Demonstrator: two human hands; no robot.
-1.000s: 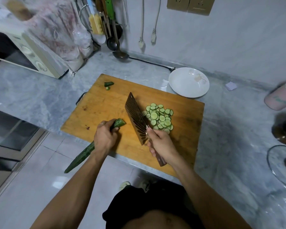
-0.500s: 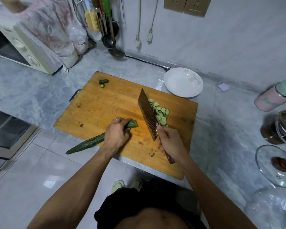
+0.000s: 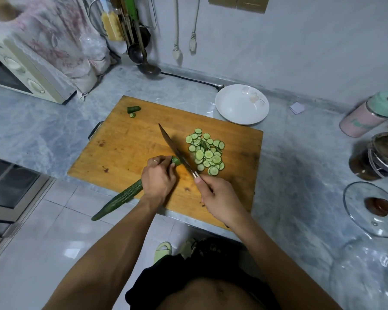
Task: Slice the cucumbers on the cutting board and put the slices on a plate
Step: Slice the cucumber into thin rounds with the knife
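1. The left hand [image 3: 158, 181] curls over the cucumber [image 3: 119, 199] near its cut end, pinning it to the cutting board [image 3: 126, 148] so it cannot roll under the blade
2. Most of the cucumber hangs off the board's near edge over the floor, probably so only the end being cut lies on the wood
3. The right hand [image 3: 220, 199] is wrapped around the handle of the knife [image 3: 177, 149], whose blade stands on edge against the cucumber's cut end, placed for a thin slice
4. The slices [image 3: 205, 153] lie heaped just right of the blade, clear of the holding fingers
5. The plate [image 3: 242, 105] sits bare beside the board's far right corner, close enough for transfer later
6. A cut-off end piece [image 3: 133, 109] lies at the far left of the board, apart from the slices
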